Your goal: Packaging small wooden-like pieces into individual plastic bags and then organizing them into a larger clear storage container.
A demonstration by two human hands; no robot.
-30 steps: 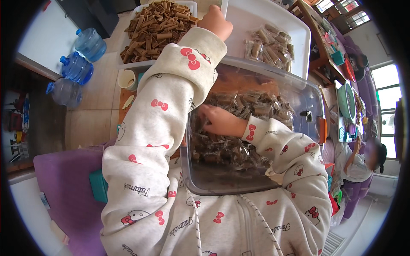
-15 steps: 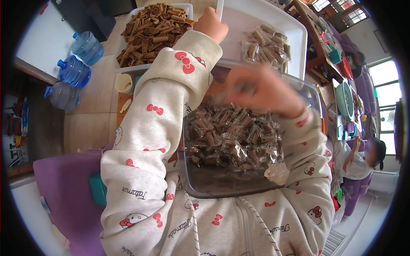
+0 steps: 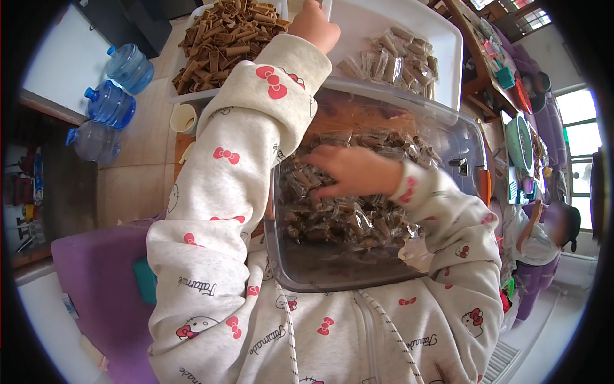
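My left hand [image 3: 314, 27] is closed on the near left edge of a white plastic tray [image 3: 448, 61], its fingertips partly hidden. In the tray lies a pile of clear-wrapped brown packets [image 3: 400, 61]. My right hand [image 3: 358, 169] reaches down into a clear plastic bin [image 3: 345, 281] in front of my body. Thumb and fingers are apart over a heap of wrapped brown, tube-like packets [image 3: 358, 221], touching those at the heap's left side. Nothing shows in its grasp.
Loose brown half-tube pieces [image 3: 224, 45] fill a white container at the far left. Beside it stands a cream cup [image 3: 184, 119]. Blue water jugs [image 3: 110, 107] are on the floor. A purple seat [image 3: 96, 281] is at left. Another person [image 3: 543, 230] sits at the right.
My right hand has swung from the bin's far side near the white tray down and left onto the heap. Packets in the tray now spread farther left. My left hand stays put.
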